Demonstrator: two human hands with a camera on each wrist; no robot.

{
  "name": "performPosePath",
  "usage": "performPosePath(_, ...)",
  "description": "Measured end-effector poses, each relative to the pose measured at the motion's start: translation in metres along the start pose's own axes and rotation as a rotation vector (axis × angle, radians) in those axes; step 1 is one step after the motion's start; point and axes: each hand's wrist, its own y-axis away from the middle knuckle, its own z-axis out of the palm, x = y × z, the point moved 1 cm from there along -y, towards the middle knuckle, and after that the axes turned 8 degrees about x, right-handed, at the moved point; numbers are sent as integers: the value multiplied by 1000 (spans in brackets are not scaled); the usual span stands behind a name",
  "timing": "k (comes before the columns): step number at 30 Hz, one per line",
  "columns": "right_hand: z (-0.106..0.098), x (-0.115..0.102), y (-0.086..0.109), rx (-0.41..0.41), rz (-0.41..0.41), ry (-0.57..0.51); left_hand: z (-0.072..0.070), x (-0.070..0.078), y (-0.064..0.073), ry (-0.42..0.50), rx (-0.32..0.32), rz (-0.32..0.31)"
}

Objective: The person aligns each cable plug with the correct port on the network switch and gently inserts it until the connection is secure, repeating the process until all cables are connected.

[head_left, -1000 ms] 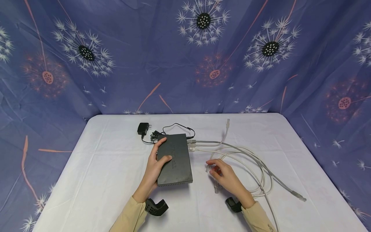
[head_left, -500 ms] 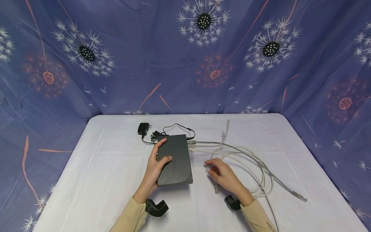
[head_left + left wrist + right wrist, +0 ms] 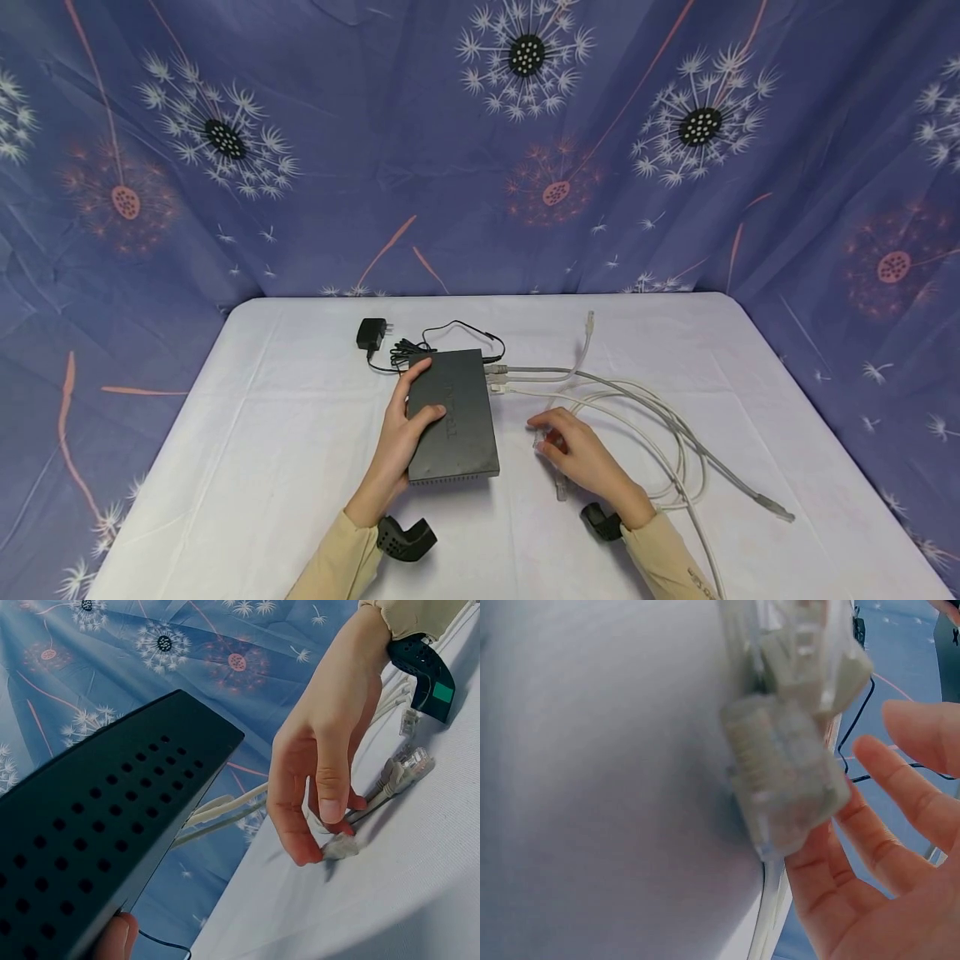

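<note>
My left hand (image 3: 393, 437) grips a black network switch (image 3: 461, 442) by its left side, thumb on top. Network cable plugs (image 3: 497, 377) sit in the ports on its right side. My right hand (image 3: 588, 458) hovers low over the table to the right of the switch, fingers loosely bent and thumb apart from them. Clear loose cable plugs lie at its fingertips; in the left wrist view one clear plug (image 3: 341, 847) is right at the index fingertip. Close up in the right wrist view, two clear plugs (image 3: 784, 776) overlap the finger ends (image 3: 810, 866).
A black power adapter (image 3: 371, 333) with a bundled black cord (image 3: 408, 350) lies behind the switch. Pale network cables (image 3: 701, 475) loop to the right, and a grey cable end (image 3: 772, 505) points toward the right edge. One plug (image 3: 590, 318) points to the back. A white cloth covers the table (image 3: 262, 417).
My right hand has shifted slightly left toward the switch, by its loose plugs. My left hand and the switch stay almost still.
</note>
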Motion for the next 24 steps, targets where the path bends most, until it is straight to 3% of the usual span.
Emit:
performPosePath(16,-1,-1,4,-6,-1,-24,2,1,1,15,-3,-15)
performPosePath(24,0,-2,4,60,-83,-40,3,0,1,23,-5,-20)
